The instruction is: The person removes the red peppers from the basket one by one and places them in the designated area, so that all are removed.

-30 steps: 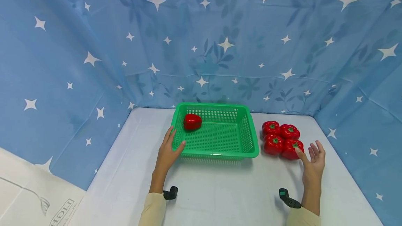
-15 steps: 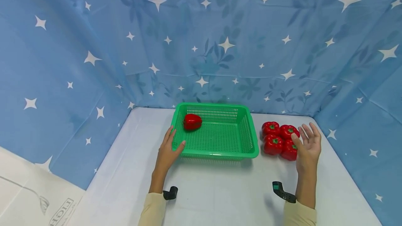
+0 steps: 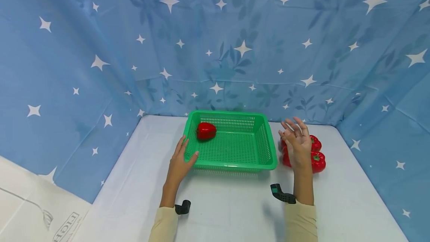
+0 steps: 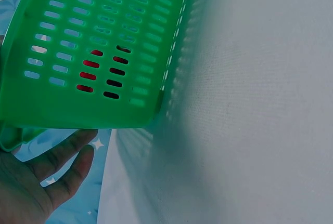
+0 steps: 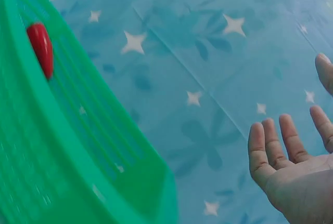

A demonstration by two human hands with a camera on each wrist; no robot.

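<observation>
A green slotted plastic basket (image 3: 231,113) stands on the table with a red bell pepper (image 3: 206,131) lying on its side at the back left. My left hand (image 3: 178,165) is at the basket's front left corner, fingers spread and fairly straight along the rim; part of it is hidden behind the basket wall in the left wrist view. Several more red bell peppers (image 3: 318,162) are clustered to the right of the basket. Over them my right hand (image 3: 299,146) hangs with loosely bent fingers and nothing in it, hiding some peppers. In the right wrist view its palm (image 5: 307,187) faces upward.
White cloth covers the table (image 3: 228,204). A blue curtain (image 3: 221,62) with white stars rises right behind the basket and along both sides. Each wrist carries a black camera mount, the right one (image 3: 282,195) sticking out leftward.
My right hand has moved left and forward, from the right of the pepper cluster to over it, close to the basket. The left hand and basket have stayed put.
</observation>
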